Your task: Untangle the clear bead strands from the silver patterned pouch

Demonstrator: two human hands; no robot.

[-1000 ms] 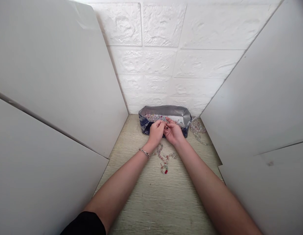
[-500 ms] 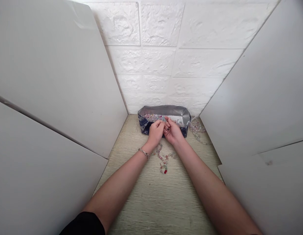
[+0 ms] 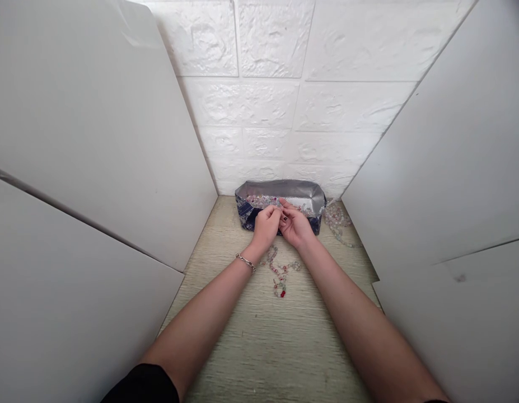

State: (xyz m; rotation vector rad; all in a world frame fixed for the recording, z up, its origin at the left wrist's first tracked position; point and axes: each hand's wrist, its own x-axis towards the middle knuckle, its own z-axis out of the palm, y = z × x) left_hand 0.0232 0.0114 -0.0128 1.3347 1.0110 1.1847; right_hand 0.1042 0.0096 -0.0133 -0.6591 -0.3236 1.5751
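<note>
My left hand [image 3: 266, 225] is closed in a pinch at the front edge of an open foil-lined box [image 3: 244, 217] with a dark blue patterned outside. My right hand [image 3: 296, 225] meets it fingertip to fingertip, its fingers curled; what the two hold is too small to make out. Loose pink, clear and coloured beads [image 3: 259, 200] lie in the box beyond my hands. A beaded strand [image 3: 276, 272] with pink, green and red beads rests on the wooden surface below my wrists.
More strings of beads [image 3: 337, 217] lie right of the box, near the right panel [image 3: 444, 168]. A white brick-patterned wall [image 3: 267, 103] stands behind, and a grey-white panel [image 3: 95, 123] rises on the left.
My right thumb and fingers have shifted slightly against my left fingertips. The box and the strand lie as before.
</note>
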